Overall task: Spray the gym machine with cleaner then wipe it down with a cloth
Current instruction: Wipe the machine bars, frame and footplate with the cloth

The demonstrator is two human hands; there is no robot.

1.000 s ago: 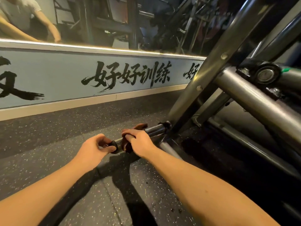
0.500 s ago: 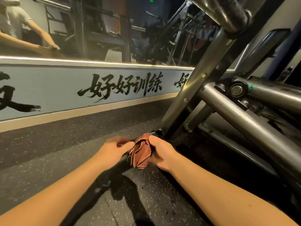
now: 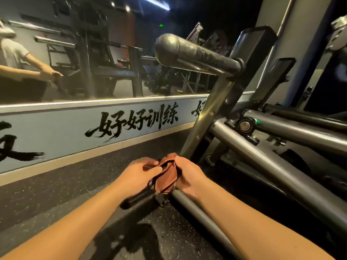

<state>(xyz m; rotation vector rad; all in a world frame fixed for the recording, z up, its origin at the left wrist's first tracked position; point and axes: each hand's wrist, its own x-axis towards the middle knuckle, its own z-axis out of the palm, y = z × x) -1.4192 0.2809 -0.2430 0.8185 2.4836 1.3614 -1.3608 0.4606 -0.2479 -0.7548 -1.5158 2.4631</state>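
Dim gym, dark speckled rubber floor (image 3: 56, 194), mirror (image 3: 97, 59) along the wall with a blue strip (image 3: 56, 132) of black brush lettering under it.

Both grips are on the cloth (image 3: 166, 177). The left grip (image 3: 139, 172) pinches one edge of it and the right grip (image 3: 189, 175) is curled round the bunched-up rest, so the brown cloth is stretched between them, low down near the floor. I'd guess it's being refolded or reset for the next wipe.

What matters is just below. The cloth hangs right over the joint where a short black stub (image 3: 139, 200) meets a low grey tube (image 3: 197, 216) of the machine (image 3: 281, 177). I can't tell if it's actually touching metal. The tube's long axis runs from that joint back toward the person, down and to the right, passing under the right forearm. The stub pokes out to the left, under the left wrist. So the right grip is nearer the tube and would pull along it. The left is closer to the stub.

No spray bottle anywhere in view.
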